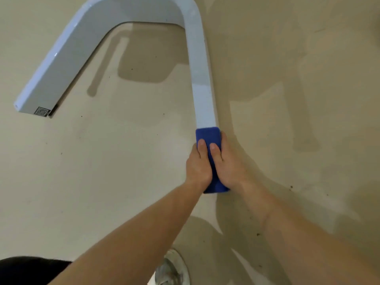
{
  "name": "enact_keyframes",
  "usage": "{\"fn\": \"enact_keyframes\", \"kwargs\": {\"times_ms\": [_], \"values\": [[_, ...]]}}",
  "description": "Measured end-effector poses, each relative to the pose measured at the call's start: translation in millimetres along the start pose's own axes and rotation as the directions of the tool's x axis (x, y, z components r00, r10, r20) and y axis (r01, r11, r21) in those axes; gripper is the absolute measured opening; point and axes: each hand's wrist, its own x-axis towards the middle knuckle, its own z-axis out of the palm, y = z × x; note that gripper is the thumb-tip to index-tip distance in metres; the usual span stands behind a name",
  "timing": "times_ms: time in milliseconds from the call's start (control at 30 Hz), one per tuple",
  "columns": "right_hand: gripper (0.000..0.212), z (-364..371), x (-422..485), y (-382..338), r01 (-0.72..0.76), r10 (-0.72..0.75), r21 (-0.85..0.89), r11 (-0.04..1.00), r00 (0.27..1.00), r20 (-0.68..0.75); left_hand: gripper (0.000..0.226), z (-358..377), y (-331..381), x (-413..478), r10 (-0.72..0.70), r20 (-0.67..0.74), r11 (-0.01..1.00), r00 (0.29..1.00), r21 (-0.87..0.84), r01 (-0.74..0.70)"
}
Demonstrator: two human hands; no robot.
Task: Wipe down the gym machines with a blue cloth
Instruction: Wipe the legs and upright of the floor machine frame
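Both hands are wrapped around a folded, deep-blue cloth that sleeves the near end of a glossy white, flat-sided metal frame bar, a U-shaped machine base lying low over the beige floor. The left hand and the right hand sit side by side, touching, each closed on the cloth with a thumb laid flat on its top face. To do this stroke well, I would keep that even squeeze so the cloth hugs the top and both side faces, and slide along the bar's length toward the bend rather than scrubbing on the spot. The fingers under the bar are out of sight, so how far the cloth wraps beneath I cannot tell, nor where the bar ends under it. The top of the bend is cut off by the frame edge. A small square label on the far leg is too blurred to read, and a pale shoe shows below.
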Motion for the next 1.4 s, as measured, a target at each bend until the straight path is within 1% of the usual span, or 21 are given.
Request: {"fn": "enact_keyframes", "kwargs": {"times_ms": [67, 133, 233, 333, 433, 533, 800, 867, 1000, 1100, 1233, 1400], "values": [[0.064, 4, -22, 9, -0.057, 0.057, -0.028, 0.998, 0.998, 0.018, 0.052, 1, -9, -21, -0.054, 0.026, 0.999, 0.998, 0.011, 0.054], [0.071, 6, -26, 11, -0.089, 0.09, -0.075, 0.993, 0.996, 0.015, 0.052, -2, -10, -25, -0.059, 0.029, 0.998, 0.998, 0.036, 0.058], [0.063, 3, -15, 6, -0.072, 0.074, -0.07, 0.995, 0.997, 0.025, 0.05, -2, -4, -15, 0.001, -0.003, 0.997, 1.0, 0.075, -0.001], [0.048, -2, -1, -4, -0.035, 0.036, -0.024, 0.999, 0.999, 0.029, 0.05, 1, 1, 0, 0.057, -0.058, 0.996, 0.997, 0.068, -0.053], [0.036, -5, 19, -16, -0.011, 0.011, 0.011, 1.0, 1.0, 0.017, 0.05, 0, 12, 22, 0.076, -0.06, 0.996, 0.995, 0.05, -0.073], [0.035, -8, 42, -26, -0.003, 0.002, 0.039, 0.999, 1.0, 0.012, 0.05, -2, 25, 42, 0.095, -0.048, 0.995, 0.994, 0.04, -0.094], [0.042, -20, 139, -60, 0.007, -0.005, 0.042, 0.999, 0.999, -0.033, 0.051, -12, 79, 123, 0.161, -0.09, 0.987, 0.983, 0.004, -0.162], [0.042, -19, 141, -65, -0.008, 0.011, 0.043, 0.999, 0.998, -0.054, 0.049, -12, 84, 122, 0.164, -0.075, 0.986, 0.984, 0.021, -0.163], [0.039, -7, 97, -50, -0.056, 0.053, -0.021, 0.998, 0.992, -0.118, 0.049, -12, 61, 94, 0.143, -0.027, 0.986, 0.989, 0.096, -0.14], [0.035, -2, 86, -49, -0.064, 0.059, -0.029, 0.998, 0.987, -0.149, 0.052, -13, 55, 92, 0.168, -0.02, 0.98, 0.986, 0.107, -0.165], [0.032, -7, 119, -62, -0.045, 0.048, 0.029, 0.999, 0.987, -0.151, 0.057, -14, 67, 120, 0.178, -0.035, 0.981, 0.983, 0.08, -0.175], [0.038, -19, 174, -81, -0.014, 0.019, 0.042, 0.999, 0.993, -0.118, 0.056, -18, 99, 166, 0.188, -0.051, 0.982, 0.981, 0.044, -0.185]]}}
